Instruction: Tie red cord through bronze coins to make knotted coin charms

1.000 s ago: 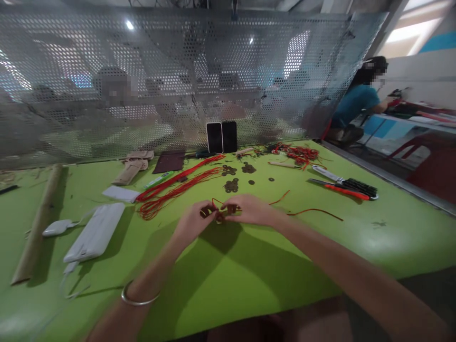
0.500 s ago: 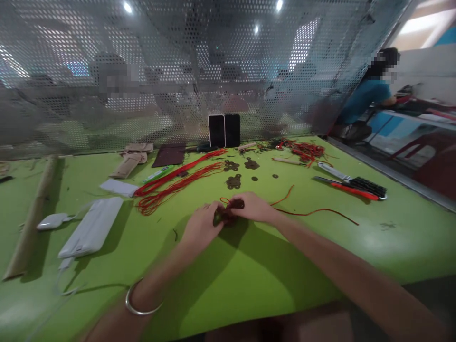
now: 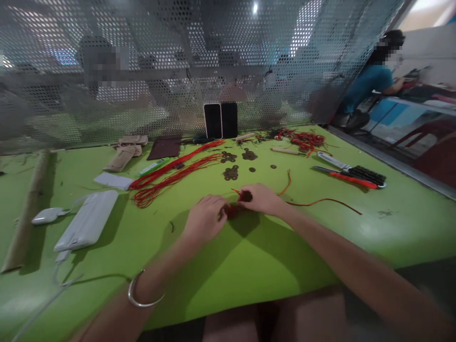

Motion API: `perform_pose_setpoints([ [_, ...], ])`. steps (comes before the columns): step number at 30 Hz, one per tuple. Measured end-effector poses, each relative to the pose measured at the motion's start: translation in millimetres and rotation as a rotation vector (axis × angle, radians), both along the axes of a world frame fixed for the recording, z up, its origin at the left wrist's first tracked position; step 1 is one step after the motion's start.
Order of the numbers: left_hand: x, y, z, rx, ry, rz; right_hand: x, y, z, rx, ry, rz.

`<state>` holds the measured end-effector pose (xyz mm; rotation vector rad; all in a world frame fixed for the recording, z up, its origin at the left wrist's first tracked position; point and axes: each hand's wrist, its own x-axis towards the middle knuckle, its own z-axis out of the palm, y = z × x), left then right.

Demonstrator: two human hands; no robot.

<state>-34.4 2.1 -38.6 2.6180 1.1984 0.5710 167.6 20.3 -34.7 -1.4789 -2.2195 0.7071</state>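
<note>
Low over the green table, my left hand (image 3: 205,216) is closed in a pinch on a small red-corded piece (image 3: 232,211); the fingers partly hide it. Beside it, my right hand (image 3: 262,198) has its fingers closed on the same red cord, with a dark round part, perhaps a coin, at the fingertips. From under my right hand a loose cord tail (image 3: 326,201) runs out to the right, and another short end (image 3: 289,179) sticks up. Just beyond my hands lie clusters of dark holed coins (image 3: 231,173) and two single coins.
Bundles of red cord (image 3: 153,190) lie left of the coins. Further left are a white power bank (image 3: 89,221) with a cable and a long tan tube (image 3: 30,209). Scissors (image 3: 351,179) and a brush (image 3: 366,176) lie right. Two phones (image 3: 213,121) lean against the mesh screen.
My hands have drawn slightly apart, the right one moving a little to the right. The small loop above the fingers now shows as a short cord end. The view has tilted slightly down.
</note>
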Motion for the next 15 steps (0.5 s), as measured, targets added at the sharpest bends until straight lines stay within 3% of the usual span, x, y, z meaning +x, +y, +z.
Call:
perform_pose_setpoints([
  [9,8.9,-3.7,-3.1,-0.090,0.009,0.001,7.7,-3.6,-2.4,0.042,-0.040,-0.010],
  [12,7.6,-1.3,-3.6,-0.105,-0.016,-0.013,9.1,-8.5,0.5,0.257,-0.059,-0.090],
  [15,7.4,-0.1,-6.0,-0.140,-0.052,-0.014,6.8,-13.6,4.4,0.462,-0.014,-0.012],
])
